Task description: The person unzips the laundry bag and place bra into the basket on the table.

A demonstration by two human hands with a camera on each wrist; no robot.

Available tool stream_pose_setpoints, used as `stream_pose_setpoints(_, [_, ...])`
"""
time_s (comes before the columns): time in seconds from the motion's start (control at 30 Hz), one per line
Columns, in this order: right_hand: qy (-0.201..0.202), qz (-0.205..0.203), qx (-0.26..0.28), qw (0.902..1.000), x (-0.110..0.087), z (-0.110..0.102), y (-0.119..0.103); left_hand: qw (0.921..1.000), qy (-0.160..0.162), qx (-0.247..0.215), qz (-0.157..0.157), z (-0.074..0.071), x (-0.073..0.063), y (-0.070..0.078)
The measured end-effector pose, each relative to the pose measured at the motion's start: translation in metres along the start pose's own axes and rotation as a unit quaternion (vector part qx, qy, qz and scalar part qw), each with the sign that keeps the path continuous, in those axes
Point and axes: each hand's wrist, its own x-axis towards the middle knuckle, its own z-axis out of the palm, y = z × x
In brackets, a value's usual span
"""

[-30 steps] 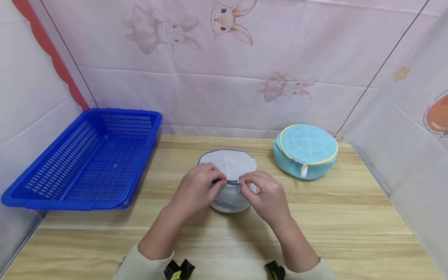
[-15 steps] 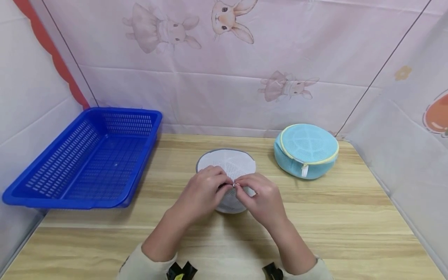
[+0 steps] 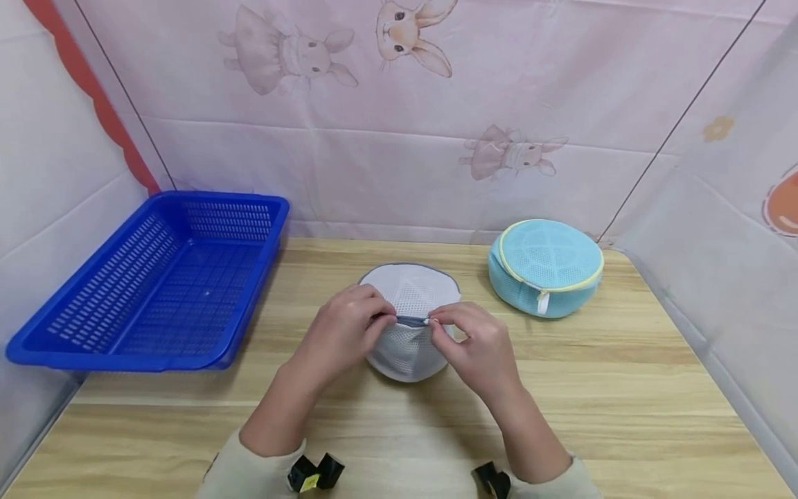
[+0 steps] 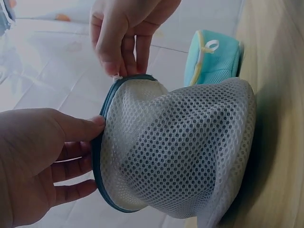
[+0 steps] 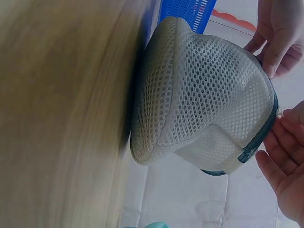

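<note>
A white mesh laundry bag (image 3: 408,353) with a dark blue-grey zipper (image 4: 99,142) round its top stands on the table between my hands. My left hand (image 3: 343,333) pinches the zippered rim at the front left, its thumb on the zipper band in the left wrist view. With thumb and forefinger my right hand (image 3: 476,350) pinches the small white zipper pull (image 4: 117,78) at the front right. The mesh lid (image 3: 411,287) lies over the top, and a short gap shows at the rim between the hands.
A blue plastic basket (image 3: 246,326) stands at the left. A round turquoise mesh bag (image 3: 548,260) with yellow trim sits at the back right of the wooden table (image 3: 623,402). Behind rises a pink wall cloth (image 3: 386,173) with rabbit prints.
My hands came together at the front of the white laundry bag, then moved apart, the left one leftward. The zipper pull shifted left, then back right with my right hand.
</note>
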Motion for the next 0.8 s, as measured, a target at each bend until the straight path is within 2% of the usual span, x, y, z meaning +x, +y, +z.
stream_pose_setpoints(0.2, [-0.001,-0.003,0.003,1.0,0.0,0.001,-0.001,0.9999,0.001,0.009,0.007,0.001,0.0,0.001])
stream_pose_setpoints(0.33, [-0.007,-0.004,0.008,0.9999,-0.002,0.004,-0.002,0.9995,0.002,0.013,0.029,0.005,0.0,0.005])
stream_pose_setpoints(0.53, [-0.028,0.003,0.018,0.9994,-0.004,0.007,-0.006,0.9984,-0.012,0.008,0.054,0.013,-0.001,0.016])
stream_pose_setpoints(0.8, [-0.023,0.003,0.015,0.9996,-0.004,0.006,-0.006,0.9991,-0.016,0.003,0.04,0.012,-0.002,0.019])
